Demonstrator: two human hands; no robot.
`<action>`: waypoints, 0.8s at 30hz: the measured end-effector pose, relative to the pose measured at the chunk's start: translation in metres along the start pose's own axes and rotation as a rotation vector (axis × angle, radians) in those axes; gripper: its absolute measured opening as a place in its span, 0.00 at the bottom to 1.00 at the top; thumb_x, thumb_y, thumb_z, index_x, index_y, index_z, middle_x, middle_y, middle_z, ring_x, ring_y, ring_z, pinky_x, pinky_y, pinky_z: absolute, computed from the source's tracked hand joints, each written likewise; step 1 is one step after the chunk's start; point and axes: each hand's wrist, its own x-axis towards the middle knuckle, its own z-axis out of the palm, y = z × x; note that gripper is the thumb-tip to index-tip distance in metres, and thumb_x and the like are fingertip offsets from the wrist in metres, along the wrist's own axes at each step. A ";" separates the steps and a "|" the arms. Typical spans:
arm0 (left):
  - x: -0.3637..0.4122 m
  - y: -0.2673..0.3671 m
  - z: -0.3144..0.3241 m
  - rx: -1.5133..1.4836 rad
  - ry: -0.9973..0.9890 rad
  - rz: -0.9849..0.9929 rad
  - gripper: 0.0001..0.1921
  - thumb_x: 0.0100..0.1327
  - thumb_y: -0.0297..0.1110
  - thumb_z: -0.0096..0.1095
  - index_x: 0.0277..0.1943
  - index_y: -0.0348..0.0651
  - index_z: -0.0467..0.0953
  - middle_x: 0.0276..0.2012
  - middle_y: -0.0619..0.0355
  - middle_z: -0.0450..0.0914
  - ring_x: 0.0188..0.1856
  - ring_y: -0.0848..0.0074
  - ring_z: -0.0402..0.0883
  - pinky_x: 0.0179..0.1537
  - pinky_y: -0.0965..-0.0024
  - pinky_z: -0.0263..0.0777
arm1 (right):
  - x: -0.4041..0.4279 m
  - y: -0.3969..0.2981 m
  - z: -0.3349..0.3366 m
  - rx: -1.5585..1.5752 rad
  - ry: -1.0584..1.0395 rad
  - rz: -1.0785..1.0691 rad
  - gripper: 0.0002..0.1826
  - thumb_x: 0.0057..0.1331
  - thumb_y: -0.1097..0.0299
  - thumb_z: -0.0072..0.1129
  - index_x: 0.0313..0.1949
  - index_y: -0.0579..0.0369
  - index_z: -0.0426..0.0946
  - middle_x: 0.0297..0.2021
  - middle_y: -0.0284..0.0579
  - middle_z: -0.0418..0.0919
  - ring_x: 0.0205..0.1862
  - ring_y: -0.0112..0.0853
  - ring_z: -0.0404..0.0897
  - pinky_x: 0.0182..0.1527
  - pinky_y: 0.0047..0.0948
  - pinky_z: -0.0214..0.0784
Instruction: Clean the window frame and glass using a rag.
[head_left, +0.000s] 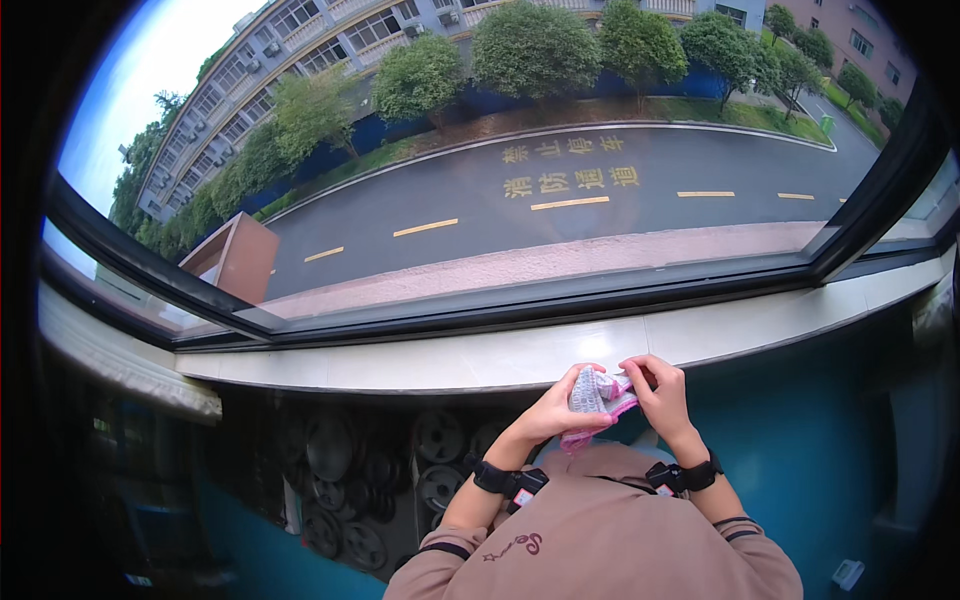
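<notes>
My left hand grips a small crocheted piece in white and pale grey with pink edging, its thumb lying across the lower front. The piece is folded over, and its pink lower tip hangs below the thumb. At its right edge my right hand pinches the work between thumb and forefinger. Whether a hook or yarn is between those fingers is too small to tell. Both hands are held in front of my chest, close to the near edge of a white tiled windowsill. Each wrist wears a black strap with a small device.
Beyond the sill stands a black-framed window, with a road and trees outside. Below the sill at left are several weight plates on a rack. A small white object lies on the blue-green floor at lower right.
</notes>
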 end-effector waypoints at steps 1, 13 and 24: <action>0.004 0.003 0.004 -0.082 0.018 -0.052 0.31 0.49 0.24 0.70 0.57 0.37 0.63 0.44 0.59 0.74 0.48 0.79 0.73 0.52 0.75 0.66 | 0.002 0.005 -0.008 0.013 0.058 0.062 0.06 0.62 0.74 0.55 0.34 0.64 0.79 0.22 0.41 0.79 0.21 0.21 0.75 0.24 0.20 0.66; 0.026 0.002 0.024 -0.556 -0.083 -0.145 0.29 0.71 0.52 0.36 0.63 0.36 0.59 0.57 0.54 0.70 0.57 0.73 0.70 0.59 0.67 0.63 | -0.011 0.024 -0.052 0.610 -0.257 0.262 0.14 0.63 0.69 0.57 0.46 0.63 0.74 0.34 0.36 0.77 0.36 0.17 0.72 0.39 0.19 0.68; 0.043 -0.008 0.030 0.061 0.027 -0.018 0.26 0.61 0.29 0.60 0.60 0.34 0.61 0.47 0.56 0.74 0.43 0.80 0.75 0.43 0.71 0.74 | -0.002 0.005 -0.053 0.486 -0.005 0.146 0.09 0.65 0.69 0.55 0.37 0.65 0.74 0.25 0.32 0.74 0.27 0.13 0.68 0.29 0.15 0.63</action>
